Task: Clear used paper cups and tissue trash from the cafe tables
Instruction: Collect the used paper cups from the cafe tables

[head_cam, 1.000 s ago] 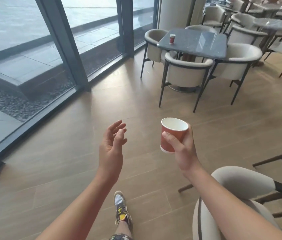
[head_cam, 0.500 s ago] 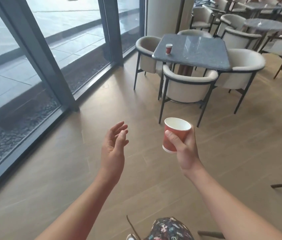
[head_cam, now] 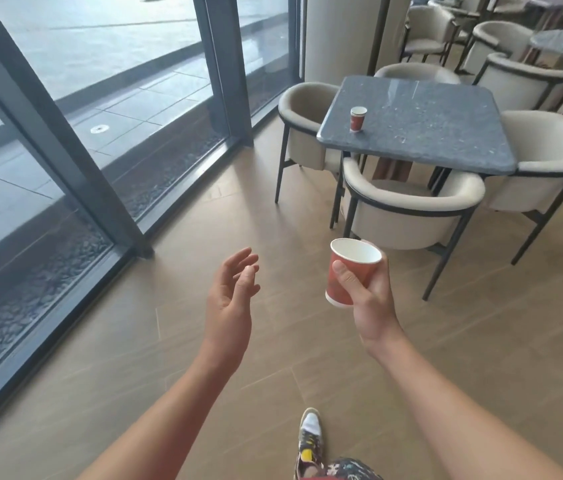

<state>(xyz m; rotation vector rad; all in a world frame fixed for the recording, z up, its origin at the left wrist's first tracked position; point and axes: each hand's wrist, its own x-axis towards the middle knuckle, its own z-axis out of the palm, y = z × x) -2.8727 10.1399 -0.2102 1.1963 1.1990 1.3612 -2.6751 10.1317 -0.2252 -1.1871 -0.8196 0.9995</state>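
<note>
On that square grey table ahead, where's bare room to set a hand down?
The square table is bare from the red cup rightward to the edge by the right-hand chair, and toward the far edge. Tightest is the near-left corner: the cup stands there, with the left chair and near chair close.

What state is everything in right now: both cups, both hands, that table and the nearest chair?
Right hand: fingers curled round the held cup.
Left hand: open, holding nothing.
Held cup: slightly tilted, looks empty.
Table cup: upright on the square table, untouched; contents hidden.
Nearest chair: pushed in at the table, unoccupied.
</note>
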